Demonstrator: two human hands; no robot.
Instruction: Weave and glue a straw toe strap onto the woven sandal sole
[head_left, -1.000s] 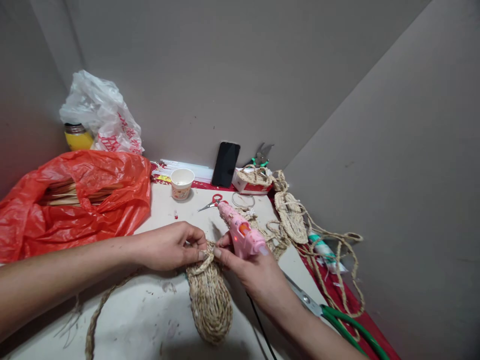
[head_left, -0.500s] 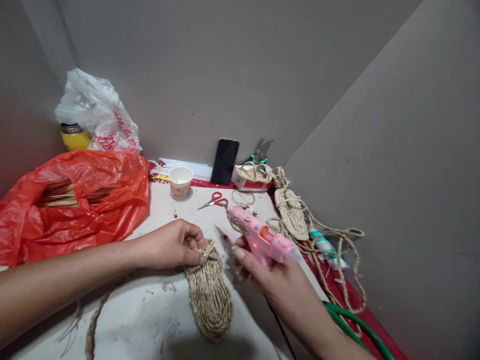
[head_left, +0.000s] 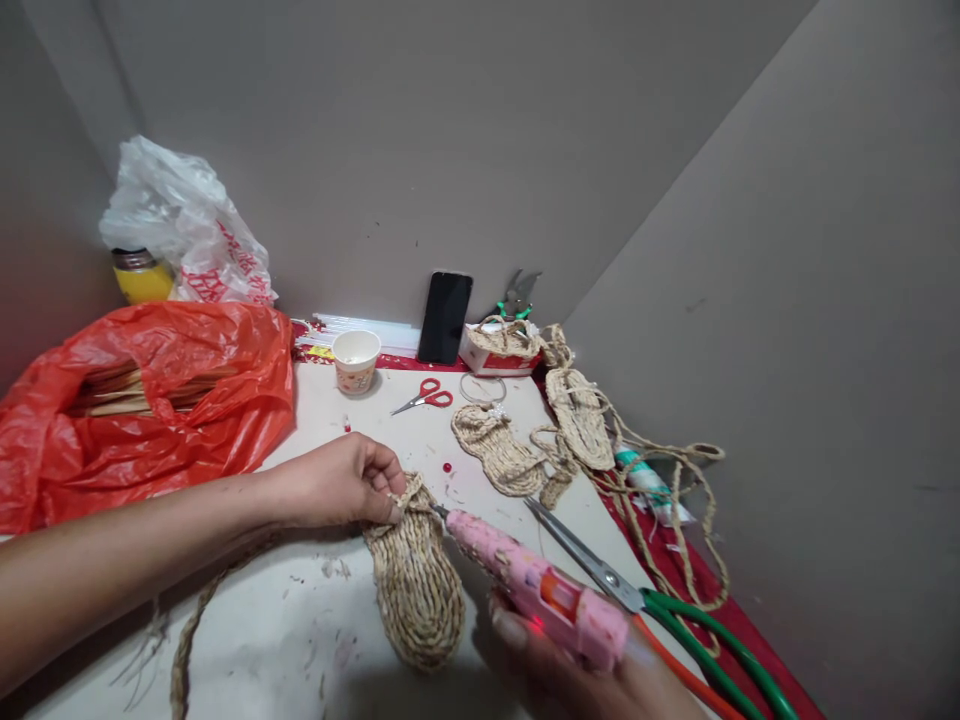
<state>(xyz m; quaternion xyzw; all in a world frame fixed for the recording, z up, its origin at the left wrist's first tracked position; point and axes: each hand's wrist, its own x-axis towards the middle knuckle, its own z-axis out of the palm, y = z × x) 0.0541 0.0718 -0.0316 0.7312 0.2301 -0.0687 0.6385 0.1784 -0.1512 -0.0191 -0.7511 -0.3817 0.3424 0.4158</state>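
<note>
My left hand (head_left: 341, 483) is closed in a pinch on the top edge of a small woven straw sandal sole (head_left: 418, 590) lying on the white table. My right hand (head_left: 577, 675), low at the frame's bottom, grips a pink hot glue gun (head_left: 540, 587). The gun's nozzle points up-left and sits close to the sole's upper right rim, near my left fingers. A braided straw cord (head_left: 196, 625) trails from under my left wrist toward the table's front.
Long green-handled shears (head_left: 637, 605) lie right of the gun. Two more woven soles (head_left: 499, 450) and loose braids lie behind. Small red scissors (head_left: 425, 397), a paper cup (head_left: 355, 360), a phone (head_left: 445, 317), a red bag (head_left: 150, 400) and grey walls surround the table (head_left: 300, 640).
My right hand has swung the glue gun down and toward me, its nozzle now aimed at the sole's rim. My left hand keeps its pinch on the sole.
</note>
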